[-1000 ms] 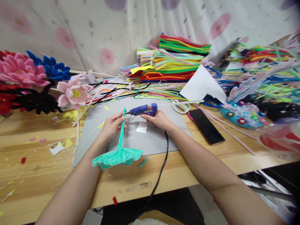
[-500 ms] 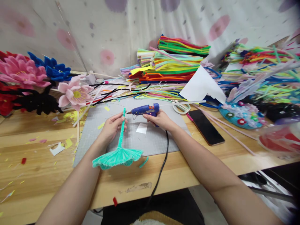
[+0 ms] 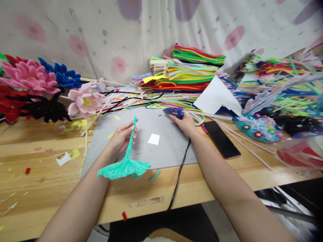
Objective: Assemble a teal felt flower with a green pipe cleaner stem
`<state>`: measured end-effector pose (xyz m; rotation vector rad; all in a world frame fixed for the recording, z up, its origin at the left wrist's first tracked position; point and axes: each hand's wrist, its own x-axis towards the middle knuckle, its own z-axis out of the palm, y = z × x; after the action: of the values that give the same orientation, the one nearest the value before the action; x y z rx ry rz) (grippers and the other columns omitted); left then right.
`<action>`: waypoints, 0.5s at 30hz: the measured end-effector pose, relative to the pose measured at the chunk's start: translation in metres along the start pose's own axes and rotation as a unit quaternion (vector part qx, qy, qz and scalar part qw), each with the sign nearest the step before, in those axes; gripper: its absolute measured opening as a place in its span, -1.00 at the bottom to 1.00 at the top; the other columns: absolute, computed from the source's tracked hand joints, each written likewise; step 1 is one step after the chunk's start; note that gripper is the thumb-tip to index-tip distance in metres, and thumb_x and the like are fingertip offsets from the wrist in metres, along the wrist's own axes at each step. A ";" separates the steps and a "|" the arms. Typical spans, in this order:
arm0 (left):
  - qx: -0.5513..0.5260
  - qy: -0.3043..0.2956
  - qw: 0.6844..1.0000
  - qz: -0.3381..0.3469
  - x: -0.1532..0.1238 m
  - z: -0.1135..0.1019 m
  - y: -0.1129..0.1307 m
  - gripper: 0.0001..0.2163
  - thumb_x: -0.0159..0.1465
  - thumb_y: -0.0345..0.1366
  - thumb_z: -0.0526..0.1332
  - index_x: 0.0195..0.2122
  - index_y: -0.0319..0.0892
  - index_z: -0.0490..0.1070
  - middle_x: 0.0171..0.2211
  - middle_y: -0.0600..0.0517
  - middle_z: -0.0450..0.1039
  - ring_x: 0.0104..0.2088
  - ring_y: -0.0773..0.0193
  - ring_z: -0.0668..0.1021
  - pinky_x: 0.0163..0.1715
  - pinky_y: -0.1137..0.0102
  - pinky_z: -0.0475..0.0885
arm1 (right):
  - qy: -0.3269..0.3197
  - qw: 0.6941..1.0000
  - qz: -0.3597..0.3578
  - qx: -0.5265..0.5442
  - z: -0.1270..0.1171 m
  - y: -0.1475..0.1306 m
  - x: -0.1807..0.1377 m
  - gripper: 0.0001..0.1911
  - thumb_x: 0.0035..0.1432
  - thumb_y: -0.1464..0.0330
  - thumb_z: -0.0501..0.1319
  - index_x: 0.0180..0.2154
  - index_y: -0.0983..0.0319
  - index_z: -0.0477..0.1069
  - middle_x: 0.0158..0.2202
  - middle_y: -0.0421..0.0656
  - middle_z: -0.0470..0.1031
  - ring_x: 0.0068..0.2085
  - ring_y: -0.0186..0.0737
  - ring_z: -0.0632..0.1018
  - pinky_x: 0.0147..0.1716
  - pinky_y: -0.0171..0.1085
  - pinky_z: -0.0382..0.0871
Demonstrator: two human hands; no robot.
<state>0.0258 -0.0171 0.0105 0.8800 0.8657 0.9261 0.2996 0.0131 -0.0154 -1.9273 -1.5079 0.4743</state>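
Note:
Between the fingers of my left hand (image 3: 121, 137) is the stem of a turquoise pipe-cleaner piece (image 3: 123, 169), its pleated, fan-like head hanging downward and its stem tip pointing up. My right hand (image 3: 185, 123) is wrapped round a blue hot glue gun (image 3: 176, 112) at the back right of the grey cutting mat (image 3: 141, 151). The gun's nozzle points left, well apart from the turquoise stem. Its handle is hidden by my fingers. A small white paper square (image 3: 153, 139) lies on the mat between my hands.
Bundled pipe cleaners (image 3: 189, 72) are stacked at the back. Fuzzy flowers (image 3: 85, 101) stand on the left. Beside my right forearm lie a phone (image 3: 222, 139) and scissors (image 3: 198, 118). The black cord (image 3: 179, 178) runs over the table's front edge. Paper scraps (image 3: 63, 159) litter the left side.
My right hand has drawn the glue gun away from the turquoise stem tip, rightward and back, lowering it toward the mat. My left hand still holds the stem in nearly the same place.

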 end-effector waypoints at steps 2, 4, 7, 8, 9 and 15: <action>-0.006 -0.007 1.000 0.002 0.000 -0.001 0.000 -0.71 0.04 -0.35 0.26 -0.17 -0.20 0.37 -0.49 0.12 0.32 -0.62 0.50 0.35 -0.77 0.59 0.28 | -0.014 0.997 -0.012 -0.071 -0.008 -0.004 -0.004 -0.43 -0.06 -0.02 0.13 -0.19 0.31 0.41 -0.24 0.05 0.48 -0.17 -0.01 0.47 -0.24 -0.16 0.28; -0.007 -0.011 1.000 0.003 0.000 -0.001 0.000 -0.70 0.04 -0.36 0.26 -0.16 -0.20 0.37 -0.49 0.12 0.32 -0.62 0.50 0.35 -0.77 0.59 0.29 | -0.026 0.986 -0.027 -0.164 -0.023 -0.009 -0.011 -0.42 -0.15 -0.01 0.21 -0.22 0.32 0.40 -0.20 0.09 0.44 -0.13 0.05 0.43 -0.21 -0.14 0.26; -0.002 -0.006 1.000 0.006 0.000 -0.001 -0.001 -0.69 0.04 -0.34 0.27 -0.15 -0.20 0.37 -0.48 0.12 0.33 -0.62 0.50 0.36 -0.75 0.58 0.32 | -0.070 0.964 -0.016 -0.257 -0.049 -0.022 -0.025 -0.49 -0.24 -0.02 0.26 -0.38 0.28 0.37 -0.31 0.03 0.44 -0.19 0.03 0.43 -0.25 -0.14 0.23; -0.001 -0.004 1.000 0.007 0.000 -0.001 -0.002 -0.69 0.04 -0.33 0.27 -0.16 -0.20 0.38 -0.48 0.12 0.33 -0.62 0.50 0.36 -0.74 0.57 0.32 | -0.092 0.963 -0.015 -0.254 -0.054 -0.028 -0.030 -0.53 -0.22 -0.02 0.25 -0.42 0.25 0.34 -0.37 -0.03 0.43 -0.25 -0.02 0.43 -0.28 -0.16 0.23; 0.001 -0.002 1.000 0.007 0.000 0.000 -0.003 -0.70 0.04 -0.33 0.28 -0.17 -0.21 0.38 -0.48 0.11 0.34 -0.62 0.49 0.37 -0.74 0.57 0.33 | -0.111 0.966 -0.025 -0.231 -0.057 -0.036 -0.034 -0.57 -0.19 0.00 0.24 -0.46 0.23 0.31 -0.44 -0.09 0.41 -0.32 -0.10 0.43 -0.32 -0.18 0.22; -0.001 0.003 1.000 0.011 -0.003 0.006 -0.004 -0.68 0.02 -0.33 0.29 -0.16 -0.21 0.40 -0.50 0.12 0.34 -0.63 0.48 0.37 -0.73 0.55 0.33 | -0.171 0.961 -0.141 0.164 -0.011 -0.098 -0.038 -0.69 -0.07 0.15 0.22 -0.40 0.22 0.22 -0.43 -0.22 0.33 -0.42 -0.36 0.34 -0.39 -0.32 0.23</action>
<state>0.0318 -0.0228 0.0097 0.8867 0.8610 0.9495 0.2250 -0.0127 0.0545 -1.3967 -1.7576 0.8985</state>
